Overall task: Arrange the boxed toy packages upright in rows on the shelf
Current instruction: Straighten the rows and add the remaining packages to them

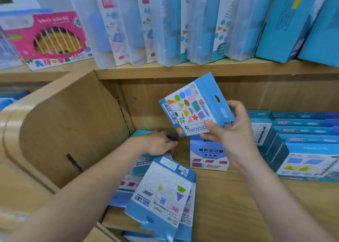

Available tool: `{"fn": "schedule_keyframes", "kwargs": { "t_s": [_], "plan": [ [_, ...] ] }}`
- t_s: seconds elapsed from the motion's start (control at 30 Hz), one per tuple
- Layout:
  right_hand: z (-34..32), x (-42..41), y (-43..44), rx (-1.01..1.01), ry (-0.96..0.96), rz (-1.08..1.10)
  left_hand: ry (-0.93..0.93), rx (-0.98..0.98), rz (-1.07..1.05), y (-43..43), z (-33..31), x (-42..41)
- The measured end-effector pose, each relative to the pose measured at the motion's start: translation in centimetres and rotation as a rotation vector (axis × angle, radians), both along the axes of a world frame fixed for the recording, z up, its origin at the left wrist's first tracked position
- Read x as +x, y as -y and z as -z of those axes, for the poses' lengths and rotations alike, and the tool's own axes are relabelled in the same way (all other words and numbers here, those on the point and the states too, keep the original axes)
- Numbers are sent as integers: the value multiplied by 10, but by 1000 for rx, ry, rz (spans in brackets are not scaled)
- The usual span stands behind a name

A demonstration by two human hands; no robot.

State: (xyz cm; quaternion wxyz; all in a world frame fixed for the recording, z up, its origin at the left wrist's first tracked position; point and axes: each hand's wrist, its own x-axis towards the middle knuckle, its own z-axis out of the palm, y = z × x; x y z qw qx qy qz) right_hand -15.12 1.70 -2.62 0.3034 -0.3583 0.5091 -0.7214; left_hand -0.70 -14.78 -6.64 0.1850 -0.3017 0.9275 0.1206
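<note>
My right hand [231,131] grips a flat blue toy box [194,105] printed with coloured shapes, held tilted in the air above the lower wooden shelf [229,195]. My left hand [157,143] reaches into the shelf's back left corner and holds a teal box [141,134] there; its fingertips are partly hidden. In front of it a loose pile of blue boxes [163,190] lies flat and askew, hanging over the shelf's front edge. A white-and-blue box [209,155] stands upright mid-shelf. Upright blue boxes in rows [302,142] fill the shelf's right side.
The shelf's curved wooden side panel [69,131] closes off the left. The upper shelf board [201,69] carries clear plastic cases [165,26] and tall blue boxes [289,25]. A pink toy box [47,37] leans at upper left.
</note>
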Motion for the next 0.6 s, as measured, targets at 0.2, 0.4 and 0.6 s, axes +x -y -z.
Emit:
{"fn": "schedule_keyframes", "kwargs": {
  "t_s": [0.2, 0.4, 0.6],
  "plan": [
    [-4, 8, 24, 23, -393, 32, -197, 107, -153, 9, -6, 39],
    [-11, 12, 27, 16, -510, 47, -186, -116, -180, 5, 3, 59],
    [-5, 17, 16, -39, -473, -2, -23, -412, 39, 5, 7, 51]
  ]
}}
